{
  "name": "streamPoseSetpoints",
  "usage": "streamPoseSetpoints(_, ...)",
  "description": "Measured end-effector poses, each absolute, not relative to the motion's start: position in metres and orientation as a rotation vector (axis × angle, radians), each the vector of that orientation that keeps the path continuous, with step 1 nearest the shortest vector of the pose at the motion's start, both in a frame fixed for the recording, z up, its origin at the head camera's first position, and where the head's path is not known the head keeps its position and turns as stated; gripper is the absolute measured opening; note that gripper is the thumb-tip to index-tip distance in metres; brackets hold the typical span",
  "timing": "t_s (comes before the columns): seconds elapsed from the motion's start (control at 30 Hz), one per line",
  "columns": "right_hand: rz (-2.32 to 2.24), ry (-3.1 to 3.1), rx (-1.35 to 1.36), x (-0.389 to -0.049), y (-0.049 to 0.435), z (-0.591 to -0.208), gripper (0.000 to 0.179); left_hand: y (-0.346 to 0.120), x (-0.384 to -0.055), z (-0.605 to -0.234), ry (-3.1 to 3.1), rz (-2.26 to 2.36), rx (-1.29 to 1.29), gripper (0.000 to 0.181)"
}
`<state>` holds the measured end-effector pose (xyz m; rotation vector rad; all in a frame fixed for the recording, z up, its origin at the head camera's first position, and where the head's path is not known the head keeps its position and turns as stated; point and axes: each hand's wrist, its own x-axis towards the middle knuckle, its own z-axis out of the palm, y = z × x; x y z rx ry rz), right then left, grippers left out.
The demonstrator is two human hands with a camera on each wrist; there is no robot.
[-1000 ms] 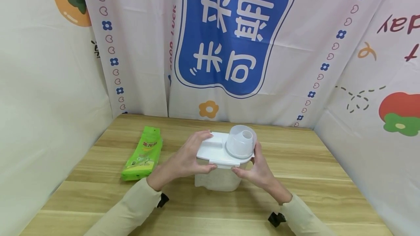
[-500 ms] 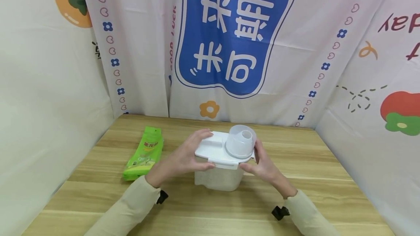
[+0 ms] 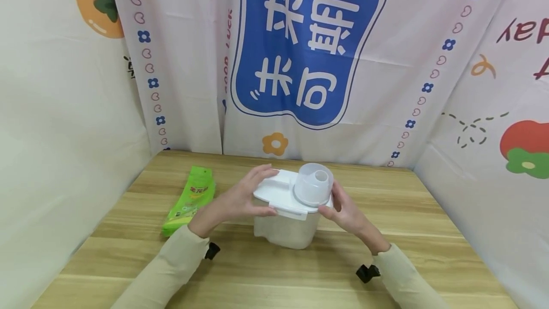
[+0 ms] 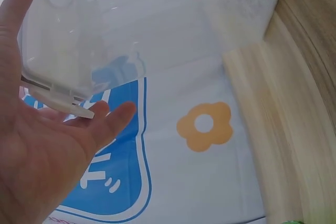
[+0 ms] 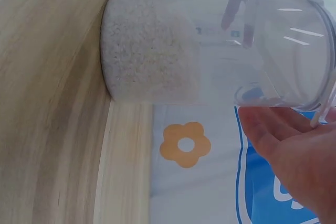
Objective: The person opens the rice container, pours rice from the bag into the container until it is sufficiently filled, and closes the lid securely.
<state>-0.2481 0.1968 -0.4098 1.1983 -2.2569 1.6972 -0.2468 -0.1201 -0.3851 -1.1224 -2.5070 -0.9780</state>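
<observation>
A clear plastic rice storage container [image 3: 285, 230] stands on the table under a white lid [image 3: 274, 194]. A see-through measuring cup [image 3: 312, 190] sits on the lid's right part. White rice [image 5: 149, 51] fills its lower part in the right wrist view. My left hand [image 3: 240, 199] spans the lid's left end, thumb at the front and fingers at the back. My right hand [image 3: 348, 212] holds the right end, its thumb at the front edge beside the front clip [image 3: 287, 211]; in the head view, its other fingers are partly hidden behind the container.
A green printed packet [image 3: 190, 201] lies on the wooden table [image 3: 274, 280] left of the container. Printed curtains [image 3: 188, 61] hang along the table's back and sides. A black strap piece [image 3: 368, 273] shows by the right wrist.
The container has turned slightly, so its front clip slants more. My right thumb has slid right along the front edge; the left thumb has shifted slightly left and up.
</observation>
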Motion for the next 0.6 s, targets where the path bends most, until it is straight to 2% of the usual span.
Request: streamPoseSetpoints(0.6, 1.568, -2.329, 1.1, -0.2476, 0.1912, -0.405, 0.083, -0.1272, -0.2554, -0.3836, -2.536, -0.935, -1.071, 0.089)
